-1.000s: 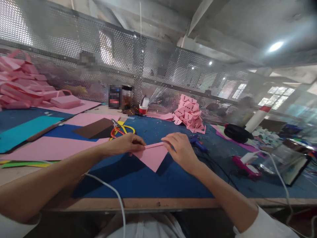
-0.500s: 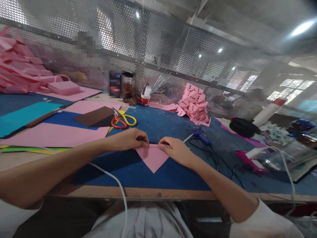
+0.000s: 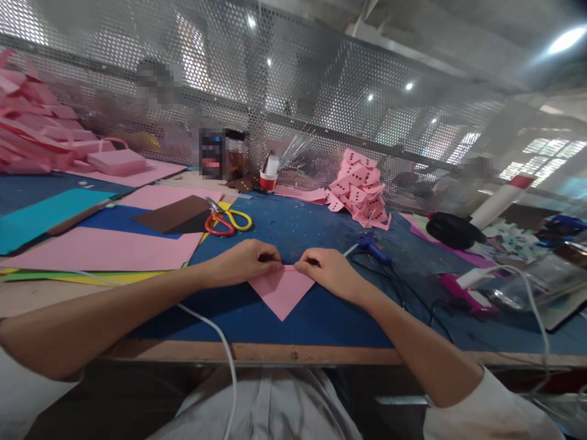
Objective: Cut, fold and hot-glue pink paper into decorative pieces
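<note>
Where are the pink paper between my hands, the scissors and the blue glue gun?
Pink paper [image 3: 282, 295]: head view, middle of its downward-pointing part.
Scissors [image 3: 222, 234]: head view, lower edge of the red handle loop.
Blue glue gun [image 3: 378, 250]: head view, on its body.

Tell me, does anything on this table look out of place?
One thing: a thin white cable runs under the left forearm and over the front edge of the blue-topped table, where it might snag. The triangular pink paper looks undamaged.
</note>
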`<state>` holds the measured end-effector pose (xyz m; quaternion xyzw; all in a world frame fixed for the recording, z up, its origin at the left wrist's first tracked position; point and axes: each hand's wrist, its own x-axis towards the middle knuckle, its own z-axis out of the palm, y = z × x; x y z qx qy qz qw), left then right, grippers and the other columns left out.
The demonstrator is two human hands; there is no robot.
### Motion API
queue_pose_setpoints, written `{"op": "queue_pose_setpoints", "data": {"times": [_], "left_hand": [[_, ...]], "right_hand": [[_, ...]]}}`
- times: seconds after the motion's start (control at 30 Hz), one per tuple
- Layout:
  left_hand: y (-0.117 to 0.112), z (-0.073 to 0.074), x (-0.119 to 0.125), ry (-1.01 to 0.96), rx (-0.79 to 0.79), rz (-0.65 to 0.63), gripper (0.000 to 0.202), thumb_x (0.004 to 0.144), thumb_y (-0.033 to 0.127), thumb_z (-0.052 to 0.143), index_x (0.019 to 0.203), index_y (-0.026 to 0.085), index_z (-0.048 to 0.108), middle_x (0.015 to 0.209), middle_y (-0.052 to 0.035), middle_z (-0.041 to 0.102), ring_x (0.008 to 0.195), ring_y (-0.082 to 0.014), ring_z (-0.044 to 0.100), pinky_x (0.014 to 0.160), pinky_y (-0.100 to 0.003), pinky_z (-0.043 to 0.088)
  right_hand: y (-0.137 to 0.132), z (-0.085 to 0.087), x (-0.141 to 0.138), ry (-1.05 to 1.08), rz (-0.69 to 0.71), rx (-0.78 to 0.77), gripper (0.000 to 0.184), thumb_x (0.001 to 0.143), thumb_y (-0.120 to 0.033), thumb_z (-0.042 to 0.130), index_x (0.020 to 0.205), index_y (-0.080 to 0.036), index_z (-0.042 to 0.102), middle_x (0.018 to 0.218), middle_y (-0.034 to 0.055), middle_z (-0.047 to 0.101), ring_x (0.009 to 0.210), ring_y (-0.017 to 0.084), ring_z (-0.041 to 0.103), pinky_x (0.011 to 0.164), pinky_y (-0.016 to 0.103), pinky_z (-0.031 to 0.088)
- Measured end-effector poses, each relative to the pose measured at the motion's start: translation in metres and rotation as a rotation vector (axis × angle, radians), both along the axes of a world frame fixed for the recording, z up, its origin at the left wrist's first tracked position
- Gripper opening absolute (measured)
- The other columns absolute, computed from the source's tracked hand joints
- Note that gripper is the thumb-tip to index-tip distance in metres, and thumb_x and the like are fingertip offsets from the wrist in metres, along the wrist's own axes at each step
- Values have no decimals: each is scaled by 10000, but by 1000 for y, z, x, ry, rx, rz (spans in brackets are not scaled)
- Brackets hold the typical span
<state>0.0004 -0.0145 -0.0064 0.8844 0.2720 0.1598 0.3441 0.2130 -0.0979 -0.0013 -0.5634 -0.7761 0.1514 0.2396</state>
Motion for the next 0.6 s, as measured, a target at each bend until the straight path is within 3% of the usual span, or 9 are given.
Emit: {"op": "queue_pose_setpoints", "data": {"times": [0.27, 0.47, 0.6], "left_hand": [[8, 2, -7, 48, -27, 36, 290, 779, 454, 591, 741, 194, 713, 664, 4, 648, 642, -158, 548, 549, -229, 334], [17, 3, -12, 71, -34, -46, 207, 808, 362, 576, 808, 219, 727, 793, 11, 713, 733, -159, 611, 635, -217, 389], [23, 2, -14, 98, -42, 6, 258, 752, 451, 645, 767, 210, 735, 712, 1, 697, 674, -166, 589, 566, -230, 364]], "right_hand": [[-1, 0, 4, -21, -46, 2, 290, 899, -415, 554, 737, -198, 656, 707, -4, 653, 653, 133, 549, 576, 249, 292], [-1, 0, 7, -94, -78, -5, 338, 906, -458, 545, 709, -196, 625, 683, -9, 635, 631, 126, 533, 558, 252, 256], [-1, -1, 10, -77, -93, -8, 373, 883, -505, 559, 686, -197, 626, 644, -14, 608, 604, 125, 515, 549, 254, 246]]}}
